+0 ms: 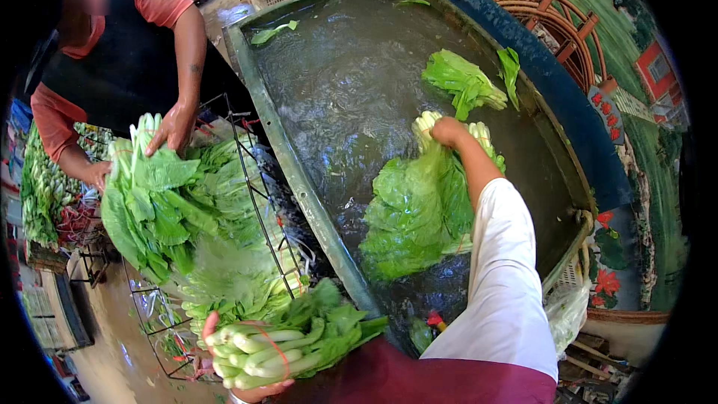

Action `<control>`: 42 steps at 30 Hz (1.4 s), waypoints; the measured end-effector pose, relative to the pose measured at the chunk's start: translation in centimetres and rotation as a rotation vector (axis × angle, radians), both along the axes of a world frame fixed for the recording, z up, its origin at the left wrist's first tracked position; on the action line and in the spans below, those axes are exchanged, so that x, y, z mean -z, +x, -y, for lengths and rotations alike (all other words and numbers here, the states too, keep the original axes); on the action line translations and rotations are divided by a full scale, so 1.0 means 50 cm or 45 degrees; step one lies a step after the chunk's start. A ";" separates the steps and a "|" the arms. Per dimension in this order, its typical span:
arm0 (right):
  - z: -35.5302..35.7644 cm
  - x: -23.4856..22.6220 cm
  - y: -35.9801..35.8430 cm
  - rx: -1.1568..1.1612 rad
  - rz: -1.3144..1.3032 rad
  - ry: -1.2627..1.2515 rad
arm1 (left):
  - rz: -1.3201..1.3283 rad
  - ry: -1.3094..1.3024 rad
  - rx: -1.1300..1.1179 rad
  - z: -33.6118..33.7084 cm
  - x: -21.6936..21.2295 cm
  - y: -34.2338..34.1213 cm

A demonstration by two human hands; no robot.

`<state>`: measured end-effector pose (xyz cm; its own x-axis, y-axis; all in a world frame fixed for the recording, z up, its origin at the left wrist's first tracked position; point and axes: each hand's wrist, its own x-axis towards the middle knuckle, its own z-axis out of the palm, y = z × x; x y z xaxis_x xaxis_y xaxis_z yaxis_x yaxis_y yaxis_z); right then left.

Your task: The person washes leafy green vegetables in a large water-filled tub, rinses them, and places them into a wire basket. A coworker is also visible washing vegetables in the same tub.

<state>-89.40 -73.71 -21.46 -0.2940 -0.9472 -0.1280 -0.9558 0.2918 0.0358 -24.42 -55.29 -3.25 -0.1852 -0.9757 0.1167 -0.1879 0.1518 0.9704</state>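
A: While the right hand (449, 132) is closed on a bunch of leafy greens (419, 206) dipped in the water trough (299, 172), the left hand (247, 381) grips a tied bundle (288, 340) low beside the trough's near rim.

B: Progress?

A: Midway, I judge. One loose head (464, 82) floats further out; a large heap (194, 209) sits on the wire rack (254, 179), where another person's hand (170, 129) rests.

B: Room?

A: Open water left of the dipped bunch; the rack side is crowded.
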 end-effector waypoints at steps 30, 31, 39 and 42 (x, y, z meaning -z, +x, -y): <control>-0.048 0.233 -0.062 0.376 0.077 0.175 | -0.171 0.129 -0.898 -0.133 -0.098 0.450; -0.028 0.291 0.085 0.396 0.188 0.178 | -0.082 0.104 -1.021 -0.146 -0.134 0.394; -0.157 0.023 0.441 -0.153 0.996 -0.304 | -0.089 0.054 -1.140 -0.182 -0.079 0.431; -0.215 -0.102 0.527 -0.124 1.174 -0.461 | -0.169 0.061 -1.077 -0.141 -0.070 0.446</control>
<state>-63.07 -62.96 -16.36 -0.1440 -0.9890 0.0345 -0.5851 0.0569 -0.8090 -2.11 -48.25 0.26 0.6198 -0.7837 0.0414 -0.1038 -0.0297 0.9942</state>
